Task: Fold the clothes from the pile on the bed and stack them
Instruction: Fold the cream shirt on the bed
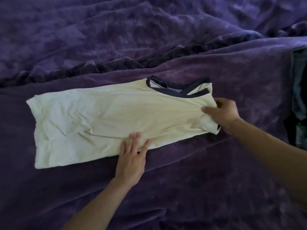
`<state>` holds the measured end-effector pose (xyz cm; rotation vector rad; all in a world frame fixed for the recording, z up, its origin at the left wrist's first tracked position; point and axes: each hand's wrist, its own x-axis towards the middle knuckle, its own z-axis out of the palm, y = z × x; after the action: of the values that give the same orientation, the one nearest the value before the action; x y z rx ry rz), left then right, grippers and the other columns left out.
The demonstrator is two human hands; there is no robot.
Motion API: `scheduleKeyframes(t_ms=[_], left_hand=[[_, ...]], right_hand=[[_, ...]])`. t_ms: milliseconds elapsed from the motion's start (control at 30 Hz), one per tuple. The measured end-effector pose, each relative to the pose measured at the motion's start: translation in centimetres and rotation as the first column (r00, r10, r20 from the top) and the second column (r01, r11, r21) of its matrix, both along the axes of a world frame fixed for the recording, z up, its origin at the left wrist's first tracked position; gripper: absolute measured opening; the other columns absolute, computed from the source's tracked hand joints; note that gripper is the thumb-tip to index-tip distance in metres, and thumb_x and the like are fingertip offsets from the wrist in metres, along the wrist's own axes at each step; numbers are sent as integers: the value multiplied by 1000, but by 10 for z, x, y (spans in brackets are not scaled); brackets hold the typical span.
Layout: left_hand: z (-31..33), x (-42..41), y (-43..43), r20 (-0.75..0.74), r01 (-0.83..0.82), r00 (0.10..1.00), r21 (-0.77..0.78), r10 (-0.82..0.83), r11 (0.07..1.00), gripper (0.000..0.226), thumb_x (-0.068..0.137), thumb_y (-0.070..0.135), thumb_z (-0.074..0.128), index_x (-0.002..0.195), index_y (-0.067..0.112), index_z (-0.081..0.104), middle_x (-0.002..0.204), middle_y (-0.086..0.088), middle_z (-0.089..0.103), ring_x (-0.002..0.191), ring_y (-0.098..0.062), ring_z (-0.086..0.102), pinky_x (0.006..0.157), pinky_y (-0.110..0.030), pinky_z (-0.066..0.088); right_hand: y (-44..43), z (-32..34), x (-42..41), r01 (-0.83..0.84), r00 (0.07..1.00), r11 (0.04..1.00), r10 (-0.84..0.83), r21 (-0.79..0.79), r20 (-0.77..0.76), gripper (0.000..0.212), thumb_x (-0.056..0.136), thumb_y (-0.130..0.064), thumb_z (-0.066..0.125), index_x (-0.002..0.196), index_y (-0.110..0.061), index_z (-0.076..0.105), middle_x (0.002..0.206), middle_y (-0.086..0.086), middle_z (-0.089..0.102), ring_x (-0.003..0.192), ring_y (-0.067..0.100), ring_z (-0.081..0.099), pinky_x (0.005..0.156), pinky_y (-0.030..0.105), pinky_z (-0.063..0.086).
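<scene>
Your left hand (131,156) lies flat on the near edge of the shirt (103,117). Its fingers are straight and close together, and their tips press the cloth down while the palm rests on the blanket (199,180). Your right hand (222,113) has closed on the shirt's right end: the thumb lies on top and the fingers curl around the bunched edge, pinching the fabric.

The shirt is thin, soft, cream-coloured knit, creased and rumpled, with a dark navy collar (177,90) band. It is folded into a long narrow strip and lies in the middle of the frame. The blanket under it is plush purple, velvety and heaped into deep wrinkles toward the top of the frame.

The strip's long axis runs left to right, rising slightly toward the right. The collar end points right, at your right hand, and the hem end points left. Dark teal clothes (299,97) sit at the right edge of the frame.
</scene>
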<state>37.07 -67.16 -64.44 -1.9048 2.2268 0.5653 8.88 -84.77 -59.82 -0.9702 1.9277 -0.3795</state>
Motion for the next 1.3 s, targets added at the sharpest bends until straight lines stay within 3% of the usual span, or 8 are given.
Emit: scheduleKeyframes(t_ms=[100, 300, 500, 633, 800, 933, 1067, 1300], left_hand=[[17, 6, -2, -50, -83, 995, 13, 83, 996, 49, 86, 16, 65, 134, 18, 55, 149, -17, 38, 136, -37, 38, 101, -53, 42], [46, 47, 22, -61, -416, 907, 15, 416, 909, 37, 93, 17, 57, 129, 10, 58, 142, -18, 46, 127, -34, 47, 98, -46, 45], [58, 73, 44, -113, -590, 804, -42, 583, 806, 35, 93, 16, 58, 126, 4, 60, 139, -21, 47, 126, -37, 48, 99, -48, 45], [44, 54, 18, -179, -435, 898, -232, 401, 870, 39, 92, 17, 58, 130, 11, 56, 144, -18, 43, 132, -36, 42, 100, -48, 44], [-5, 29, 11, 8, -127, 992, 35, 126, 991, 58, 101, 35, 31, 154, 22, 10, 161, -12, -4, 148, -31, -5, 116, -52, 16], [-10, 40, 14, -56, -103, 993, 43, 105, 994, 55, 100, 38, 31, 152, 23, 18, 161, -11, 2, 149, -28, -1, 117, -50, 16], [13, 55, -14, -83, -119, 991, -183, 105, 976, 45, 94, 24, 53, 138, 16, 47, 155, -15, 27, 141, -34, 29, 107, -51, 36], [-13, 95, -86, 48, -3, 999, 146, -4, 989, 93, 85, 64, 50, 153, 26, -1, 162, -1, -8, 148, -22, -12, 118, -51, 4]], right_hand=[[-13, 47, 4, -184, 972, 978, 196, -98, 128, 23, 78, -16, 77, 99, -22, 71, 79, -7, 73, 69, 4, 70, 56, 19, 55], [-10, 85, 132, -559, 816, 787, 578, -261, -6, 60, 78, -25, 76, 134, -21, 54, 103, -1, 66, 98, 20, 63, 90, 33, 50], [22, 33, 227, -849, 526, 527, 849, 14, -53, 61, 93, -35, 59, 145, -18, 34, 122, 9, 60, 110, 31, 57, 91, 43, 50], [13, -3, 204, -935, 354, 302, 756, -187, -551, 50, 99, -31, 45, 147, -21, 36, 149, 8, 38, 138, 28, 33, 104, 46, 37], [-39, -45, 151, -965, -95, 96, 738, 244, -668, 62, 97, -56, 22, 152, -32, 10, 162, 4, 0, 149, 24, -4, 115, 60, 7], [-66, -46, 119, -925, 70, 293, 758, 243, -648, 67, 93, -65, 25, 151, -36, 8, 162, 4, 2, 149, 27, -2, 113, 58, 13], [-33, -25, 108, -758, 579, 640, 571, -125, -582, 57, 92, -47, 51, 140, -19, 39, 137, 13, 48, 124, 36, 45, 95, 51, 41], [15, -39, 138, -258, 965, 965, 259, -46, 26, 45, 79, -34, 76, 117, -16, 61, 103, -3, 70, 90, 16, 68, 80, 37, 57]])
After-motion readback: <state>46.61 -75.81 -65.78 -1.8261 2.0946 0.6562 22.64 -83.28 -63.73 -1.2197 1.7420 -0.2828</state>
